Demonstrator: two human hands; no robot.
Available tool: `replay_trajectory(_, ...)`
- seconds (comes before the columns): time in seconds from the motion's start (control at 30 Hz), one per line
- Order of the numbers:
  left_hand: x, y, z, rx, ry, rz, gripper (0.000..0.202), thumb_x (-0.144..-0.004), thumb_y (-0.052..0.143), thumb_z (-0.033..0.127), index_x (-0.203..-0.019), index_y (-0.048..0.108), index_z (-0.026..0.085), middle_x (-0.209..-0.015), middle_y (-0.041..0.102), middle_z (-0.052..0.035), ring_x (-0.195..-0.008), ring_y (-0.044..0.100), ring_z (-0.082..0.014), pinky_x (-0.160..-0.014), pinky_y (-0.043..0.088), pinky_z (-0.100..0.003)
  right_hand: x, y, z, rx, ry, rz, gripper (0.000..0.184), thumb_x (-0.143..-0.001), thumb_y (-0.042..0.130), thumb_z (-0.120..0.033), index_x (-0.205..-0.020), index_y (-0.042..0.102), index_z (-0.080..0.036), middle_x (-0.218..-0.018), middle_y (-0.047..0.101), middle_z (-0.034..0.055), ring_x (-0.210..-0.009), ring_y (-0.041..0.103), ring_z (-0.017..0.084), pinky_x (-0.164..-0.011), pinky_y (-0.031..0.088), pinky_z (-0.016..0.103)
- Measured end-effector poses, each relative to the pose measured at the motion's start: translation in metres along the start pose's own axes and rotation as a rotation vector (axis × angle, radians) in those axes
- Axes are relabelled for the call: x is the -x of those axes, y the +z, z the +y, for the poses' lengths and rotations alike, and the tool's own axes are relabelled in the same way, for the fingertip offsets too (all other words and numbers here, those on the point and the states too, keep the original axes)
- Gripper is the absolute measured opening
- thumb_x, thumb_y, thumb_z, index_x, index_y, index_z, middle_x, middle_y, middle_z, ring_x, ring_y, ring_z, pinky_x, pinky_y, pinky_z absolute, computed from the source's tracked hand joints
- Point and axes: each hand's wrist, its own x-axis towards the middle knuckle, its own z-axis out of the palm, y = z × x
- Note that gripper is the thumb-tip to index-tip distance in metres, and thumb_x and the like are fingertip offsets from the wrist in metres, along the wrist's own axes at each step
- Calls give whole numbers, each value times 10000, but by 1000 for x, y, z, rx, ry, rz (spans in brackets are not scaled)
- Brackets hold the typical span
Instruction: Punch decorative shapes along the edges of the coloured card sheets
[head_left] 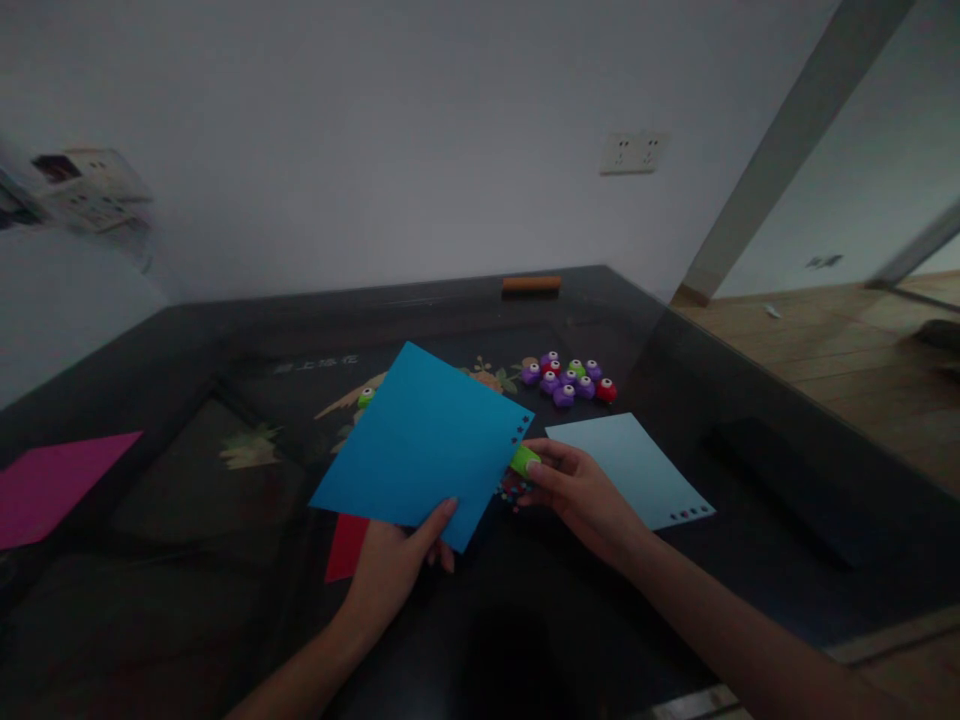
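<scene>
My left hand (397,560) pinches the near edge of a blue paper sheet (420,445) and holds it tilted above the dark table (750,480). My right hand (577,490) grips a small green paper punch (523,460) set against the sheet's right edge, where a few punched holes show. Tiny coloured paper bits (511,492) lie under the punch.
A light blue sheet (637,465) with punched holes lies right of my hand. A cluster of several purple, red and green punches (568,380) sits behind it, and one green punch (365,397) to the left. A red sheet (346,548) and a pink sheet (52,485) lie nearer left.
</scene>
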Motion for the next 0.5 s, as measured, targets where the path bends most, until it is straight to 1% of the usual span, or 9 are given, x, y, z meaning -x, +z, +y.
replay_trajectory(0.13, 0, 0, 1, -32, 4, -1, 434, -678, 602, 476, -339, 532, 215, -361, 562, -53, -377, 487, -152, -469, 407, -262, 0, 0, 1, -6, -14, -4, 298, -674, 743, -275, -942, 656, -180, -880, 676, 53, -779, 648, 173, -636, 522, 284)
replay_trajectory(0.27, 0, 0, -4, -39, 0, 25, 411, -679, 606, 465, -360, 534, 216, -367, 570, -50, -379, 495, -157, -469, 410, -265, 0, 1, 1, -12, -16, 3, 301, -664, 749, -271, -938, 655, -189, -874, 674, 43, -777, 651, 172, -638, 520, 284)
replay_trajectory(0.37, -1, 0, -7, -52, 21, 20, 420, -700, 599, 457, -363, 543, 212, -377, 579, -54, -390, 513, -163, -487, 420, -269, 1, 2, -1, -17, -19, 5, 301, -654, 754, -277, -921, 656, -179, -852, 675, 44, -775, 651, 172, -636, 519, 279)
replay_trajectory(0.5, -2, -2, -5, -75, 42, 4, 426, -713, 590, 455, -364, 551, 213, -388, 586, -55, -406, 524, -168, -502, 425, -272, 2, 3, -2, -12, -21, 8, 294, -660, 752, -270, -923, 653, -183, -846, 674, 40, -777, 651, 166, -639, 520, 275)
